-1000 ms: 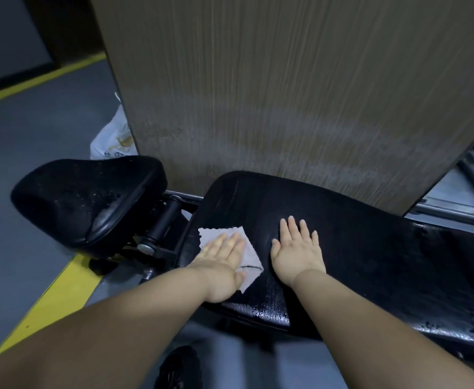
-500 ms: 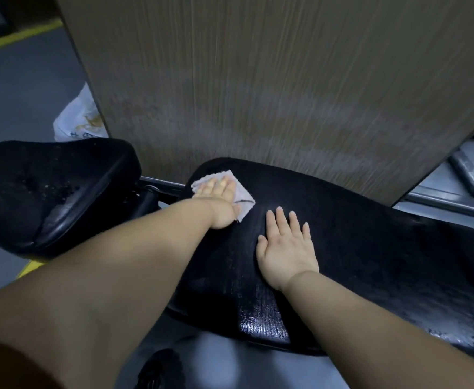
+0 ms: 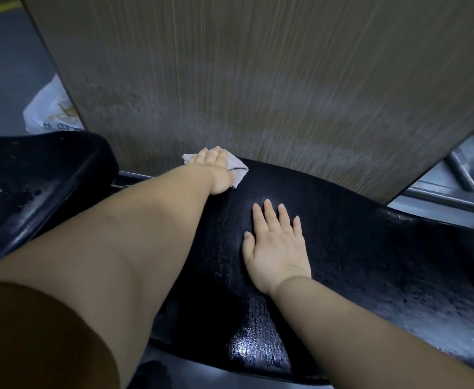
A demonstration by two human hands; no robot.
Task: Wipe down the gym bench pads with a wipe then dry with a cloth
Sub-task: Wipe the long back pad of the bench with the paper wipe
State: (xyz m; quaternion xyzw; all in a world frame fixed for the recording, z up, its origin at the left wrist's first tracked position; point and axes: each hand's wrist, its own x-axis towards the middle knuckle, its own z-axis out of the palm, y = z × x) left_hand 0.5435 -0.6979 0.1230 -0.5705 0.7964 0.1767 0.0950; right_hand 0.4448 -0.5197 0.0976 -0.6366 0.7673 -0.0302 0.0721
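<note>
Left hand (image 3: 216, 171), fingers flat, pins the limp white cloth (image 3: 238, 168) at the far edge of the bench pad (image 3: 370, 248); right hand (image 3: 276, 248) rests spread mid-pad. The cloth likely bunches and is best palmed centrally.

Wood-grain panel (image 3: 258, 80) upright, centre; white plastic bag (image 3: 49, 113) on grey floor (image 3: 5, 66); metal bars (image 3: 460, 175) right

The pad (image 3: 370, 262) looks like black vinyl with a fine grain, glossy where the light catches it. The seat (image 3: 33, 178) has the same shiny black skin, speckled with droplets. The cloth (image 3: 237, 167) is pale, soft and frayed at the edge. The panel (image 3: 258, 80) is matt wood grain, the bars (image 3: 440, 196) dull grey metal, and the bag (image 3: 47, 113) crinkled white plastic.
</note>
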